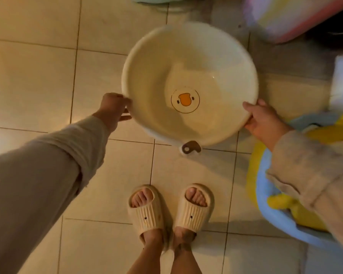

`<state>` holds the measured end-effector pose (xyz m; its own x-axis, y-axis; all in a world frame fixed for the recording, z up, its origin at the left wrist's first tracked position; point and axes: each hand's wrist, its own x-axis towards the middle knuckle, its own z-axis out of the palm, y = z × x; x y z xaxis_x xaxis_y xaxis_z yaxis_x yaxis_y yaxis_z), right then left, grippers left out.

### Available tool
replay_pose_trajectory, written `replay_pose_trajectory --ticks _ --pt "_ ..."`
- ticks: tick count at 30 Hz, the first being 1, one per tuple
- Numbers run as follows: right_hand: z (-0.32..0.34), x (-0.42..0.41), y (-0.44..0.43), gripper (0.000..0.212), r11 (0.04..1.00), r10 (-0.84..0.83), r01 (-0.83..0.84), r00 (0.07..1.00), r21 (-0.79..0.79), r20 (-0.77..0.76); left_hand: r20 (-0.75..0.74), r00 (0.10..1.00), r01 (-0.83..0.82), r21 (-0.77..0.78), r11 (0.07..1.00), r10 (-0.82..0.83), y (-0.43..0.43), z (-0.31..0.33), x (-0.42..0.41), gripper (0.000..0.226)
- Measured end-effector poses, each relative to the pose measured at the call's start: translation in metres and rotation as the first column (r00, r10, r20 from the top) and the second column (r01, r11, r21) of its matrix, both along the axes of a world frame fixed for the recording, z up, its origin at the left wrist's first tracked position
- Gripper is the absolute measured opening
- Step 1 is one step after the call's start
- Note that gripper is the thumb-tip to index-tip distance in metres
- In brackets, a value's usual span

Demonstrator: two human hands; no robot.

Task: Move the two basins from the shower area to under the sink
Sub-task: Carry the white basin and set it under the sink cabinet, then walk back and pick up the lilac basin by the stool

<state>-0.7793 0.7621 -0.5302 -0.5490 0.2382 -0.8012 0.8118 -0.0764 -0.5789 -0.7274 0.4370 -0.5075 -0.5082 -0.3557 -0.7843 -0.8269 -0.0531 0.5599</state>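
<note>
Basin: cream basin (147, 91) held above the tiled floor (38, 76), in front of her slippers (147, 212).
Hands: left hand (112, 109) and right hand (264, 120) each closed on opposite rim edges.
Risk: rim-only hold may slip; blue tub (269, 206) crowds her right side.

- I see a round cream basin (190, 82), open side up, held above the tiled floor (38, 76).
- A duck-face print sits inside its bottom.
- A brown hanging tab juts from its near rim.

Long beige sleeves (53, 155) on both arms; cream ribbed open-toe slippers (147, 210), bare legs.
</note>
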Motion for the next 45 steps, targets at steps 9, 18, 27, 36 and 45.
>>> replay_pose_trajectory --ticks 9,18,27,36,45 --pt "-0.035 -0.101 0.001 0.018 1.0 0.007 -0.011 0.988 -0.025 -0.151 -0.142 0.989 -0.049 -0.014 0.999 0.046 0.008 -0.042 -0.091 0.019" --pt "-0.003 -0.041 0.0 0.041 0.992 0.076 -0.085 0.993 0.098 0.092 0.073 0.993 0.084 0.058 0.995 -0.088 0.01 0.001 -0.048 0.034" --pt "0.212 0.16 -0.009 0.018 0.992 0.126 -0.108 0.924 -0.069 0.361 0.348 0.928 0.068 0.188 0.98 -0.131 0.011 0.197 0.146 0.014" --pt "0.439 0.301 -0.002 0.013 0.983 0.177 -0.181 0.872 -0.036 0.456 0.569 0.822 -0.114 0.203 0.973 -0.022 0.012 0.418 0.297 0.024" --pt "0.513 0.299 0.02 0.013 0.95 0.274 -0.308 0.9 0.048 0.339 0.388 0.921 -0.089 0.179 0.98 0.012 0.004 0.5 0.299 0.011"
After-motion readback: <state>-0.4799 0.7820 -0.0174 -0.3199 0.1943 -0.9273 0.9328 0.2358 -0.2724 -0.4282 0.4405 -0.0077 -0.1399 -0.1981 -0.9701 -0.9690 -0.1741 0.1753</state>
